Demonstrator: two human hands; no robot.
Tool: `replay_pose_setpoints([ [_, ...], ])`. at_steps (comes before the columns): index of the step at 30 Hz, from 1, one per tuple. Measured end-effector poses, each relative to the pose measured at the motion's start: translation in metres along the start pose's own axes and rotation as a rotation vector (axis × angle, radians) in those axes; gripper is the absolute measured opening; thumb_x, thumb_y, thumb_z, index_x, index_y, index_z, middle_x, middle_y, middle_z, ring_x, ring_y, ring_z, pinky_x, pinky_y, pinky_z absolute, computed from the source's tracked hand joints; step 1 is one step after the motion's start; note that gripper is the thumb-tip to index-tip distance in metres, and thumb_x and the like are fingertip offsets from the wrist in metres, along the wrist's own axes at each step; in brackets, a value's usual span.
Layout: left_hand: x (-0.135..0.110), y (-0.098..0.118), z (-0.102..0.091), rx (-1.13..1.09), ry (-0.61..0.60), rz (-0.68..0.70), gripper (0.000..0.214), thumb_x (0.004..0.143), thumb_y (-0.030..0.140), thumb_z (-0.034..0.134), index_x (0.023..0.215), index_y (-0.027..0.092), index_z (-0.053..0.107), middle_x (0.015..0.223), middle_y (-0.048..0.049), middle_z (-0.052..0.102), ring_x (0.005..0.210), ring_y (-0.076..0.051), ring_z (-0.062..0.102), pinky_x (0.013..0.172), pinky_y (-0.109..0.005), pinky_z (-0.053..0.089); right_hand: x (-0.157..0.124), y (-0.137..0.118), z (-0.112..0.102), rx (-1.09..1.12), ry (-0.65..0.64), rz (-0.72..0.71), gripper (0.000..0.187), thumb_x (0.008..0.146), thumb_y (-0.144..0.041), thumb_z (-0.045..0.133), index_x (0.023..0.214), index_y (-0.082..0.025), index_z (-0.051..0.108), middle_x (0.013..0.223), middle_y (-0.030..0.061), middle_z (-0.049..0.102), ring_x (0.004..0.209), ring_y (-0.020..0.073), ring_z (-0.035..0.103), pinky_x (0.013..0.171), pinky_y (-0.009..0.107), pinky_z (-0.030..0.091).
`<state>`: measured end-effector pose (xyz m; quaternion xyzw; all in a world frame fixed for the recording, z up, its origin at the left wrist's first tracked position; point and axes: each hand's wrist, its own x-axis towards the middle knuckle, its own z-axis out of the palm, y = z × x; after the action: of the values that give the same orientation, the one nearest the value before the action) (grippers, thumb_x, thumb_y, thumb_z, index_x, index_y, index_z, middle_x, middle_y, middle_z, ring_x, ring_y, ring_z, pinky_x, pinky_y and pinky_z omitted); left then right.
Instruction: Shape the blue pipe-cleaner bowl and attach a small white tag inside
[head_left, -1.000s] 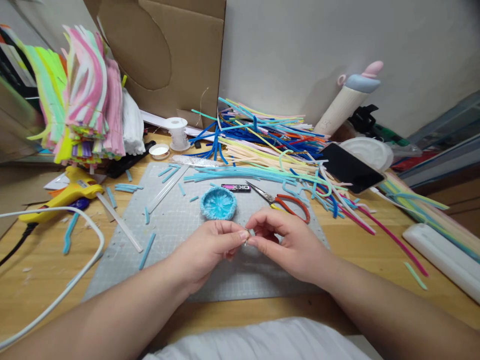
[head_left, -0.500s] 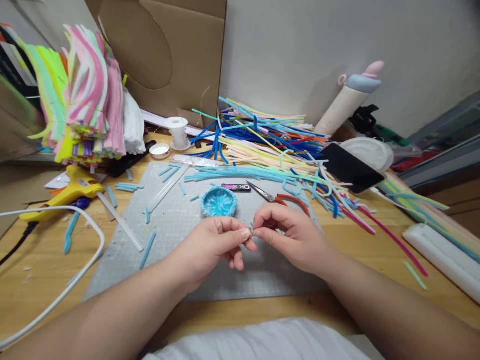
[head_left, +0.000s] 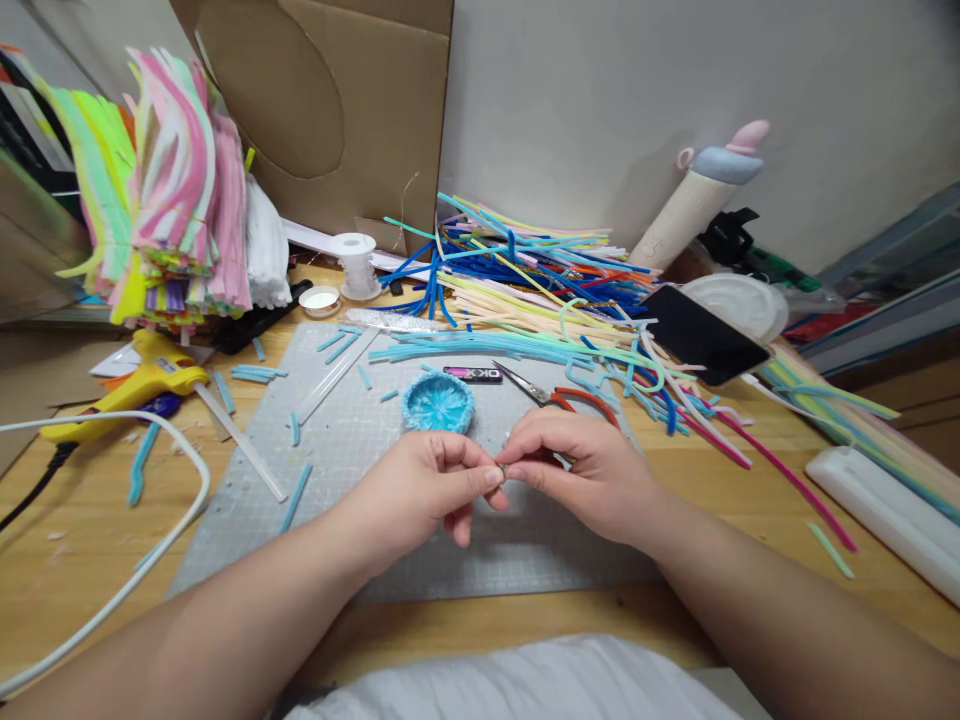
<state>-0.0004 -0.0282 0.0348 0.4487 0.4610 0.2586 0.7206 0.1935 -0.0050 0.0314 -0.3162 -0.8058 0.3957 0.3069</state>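
My left hand [head_left: 442, 485] and my right hand [head_left: 574, 470] meet fingertip to fingertip over the grey cutting mat [head_left: 525, 560]. Both are closed in a pinch on something tiny, mostly covered by the fingers and too small to name. Just beyond my left hand sits a round, fuzzy light-blue bowl shape [head_left: 438, 404], open side up. Scissors with orange handles [head_left: 585, 402] lie behind my right hand, blades toward the upper left. A small black and pink labelled item [head_left: 472, 375] rests between the bowl shape and the scissors.
Blue pipe cleaners [head_left: 480, 346] lie across the mat's far side, with a mixed heap [head_left: 525, 260] behind. A yellow glue gun [head_left: 135, 385] and white cable [head_left: 202, 480] are at left. A phone [head_left: 705, 335] and white bar [head_left: 885, 520] are at right.
My hands have shifted very slightly and the fingertips press closer together, covering more of the tiny thing between them. Everything on the table stays in place.
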Motion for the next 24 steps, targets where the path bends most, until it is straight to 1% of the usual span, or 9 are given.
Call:
replay_pose_setpoints([
  [5, 0.0, 0.0, 0.0, 0.067, 0.022, 0.019, 0.027, 0.071, 0.04, 0.069, 0.071, 0.014, 0.063, 0.066, -0.002, 0.069, 0.036, -0.005, 0.042, 0.039, -0.02, 0.029, 0.0, -0.002, -0.001, -0.008, -0.015, 0.006, 0.009, 0.085, -0.012, 0.062, 0.083, -0.019, 0.068, 0.079, 0.0027, 0.067, 0.074, 0.0143, 0.061, 0.068, 0.027, 0.047],
  [9, -0.001, 0.0, -0.002, 0.095, -0.022, 0.012, 0.025, 0.073, 0.039, 0.068, 0.07, 0.014, 0.064, 0.067, -0.0015, 0.069, 0.036, -0.004, 0.038, 0.039, -0.021, 0.026, 0.001, -0.005, -0.002, 0.004, -0.054, -0.03, 0.01, 0.085, -0.011, 0.06, 0.08, -0.018, 0.066, 0.075, 0.0022, 0.064, 0.071, 0.0134, 0.058, 0.067, 0.026, 0.045],
  [13, -0.003, 0.001, -0.003, 0.021, -0.09, 0.011, 0.024, 0.076, 0.037, 0.067, 0.072, 0.014, 0.062, 0.069, -0.0016, 0.069, 0.039, -0.004, 0.04, 0.043, -0.02, 0.028, -0.001, -0.006, -0.002, 0.021, -0.076, -0.032, 0.008, 0.085, -0.014, 0.058, 0.08, -0.018, 0.063, 0.073, 0.0015, 0.06, 0.067, 0.0129, 0.055, 0.061, 0.026, 0.043],
  [16, -0.003, 0.002, -0.001, -0.09, -0.099, 0.057, 0.026, 0.078, 0.04, 0.065, 0.074, 0.014, 0.062, 0.072, -0.0022, 0.067, 0.046, -0.006, 0.047, 0.049, -0.021, 0.034, -0.002, -0.006, 0.0, 0.06, -0.016, -0.017, 0.008, 0.086, -0.015, 0.056, 0.08, -0.018, 0.061, 0.074, 0.0017, 0.06, 0.067, 0.0125, 0.054, 0.058, 0.024, 0.042],
  [17, -0.002, 0.003, 0.0, -0.12, -0.063, 0.089, 0.025, 0.077, 0.039, 0.065, 0.077, 0.014, 0.063, 0.073, -0.0018, 0.066, 0.048, -0.007, 0.048, 0.05, -0.021, 0.036, -0.002, -0.006, 0.002, 0.077, 0.026, -0.009, 0.008, 0.086, -0.015, 0.055, 0.08, -0.018, 0.06, 0.074, 0.0016, 0.06, 0.065, 0.0122, 0.053, 0.057, 0.024, 0.042],
  [19, -0.003, 0.004, 0.002, -0.136, 0.086, 0.17, 0.021, 0.074, 0.035, 0.068, 0.08, 0.015, 0.064, 0.073, 0.0003, 0.062, 0.053, -0.008, 0.049, 0.053, -0.022, 0.038, -0.003, -0.007, 0.005, 0.107, 0.142, 0.021, 0.007, 0.085, -0.015, 0.055, 0.079, -0.018, 0.058, 0.072, 0.0009, 0.058, 0.063, 0.0116, 0.052, 0.055, 0.024, 0.042],
  [21, -0.003, 0.004, 0.004, -0.073, 0.259, 0.248, 0.018, 0.07, 0.03, 0.072, 0.078, 0.017, 0.062, 0.07, 0.0022, 0.058, 0.057, -0.009, 0.048, 0.054, -0.022, 0.038, -0.003, -0.007, 0.009, 0.128, 0.268, 0.068, 0.007, 0.083, -0.016, 0.057, 0.077, -0.019, 0.057, 0.07, -0.0001, 0.057, 0.06, 0.011, 0.051, 0.052, 0.023, 0.041],
  [22, -0.003, 0.003, 0.006, -0.021, 0.318, 0.276, 0.017, 0.07, 0.028, 0.072, 0.076, 0.017, 0.061, 0.068, 0.0023, 0.057, 0.058, -0.009, 0.048, 0.055, -0.022, 0.037, -0.003, -0.008, 0.011, 0.136, 0.318, 0.086, 0.007, 0.083, -0.016, 0.057, 0.077, -0.019, 0.056, 0.069, -0.0006, 0.056, 0.059, 0.0107, 0.051, 0.051, 0.023, 0.041],
  [24, -0.003, 0.001, 0.008, 0.098, 0.36, 0.305, 0.014, 0.07, 0.028, 0.071, 0.074, 0.017, 0.062, 0.067, 0.0012, 0.058, 0.061, -0.012, 0.05, 0.056, -0.024, 0.037, -0.004, -0.008, 0.015, 0.144, 0.39, 0.097, 0.008, 0.082, -0.016, 0.058, 0.075, -0.02, 0.056, 0.068, -0.0013, 0.055, 0.058, 0.0104, 0.05, 0.05, 0.022, 0.041],
])
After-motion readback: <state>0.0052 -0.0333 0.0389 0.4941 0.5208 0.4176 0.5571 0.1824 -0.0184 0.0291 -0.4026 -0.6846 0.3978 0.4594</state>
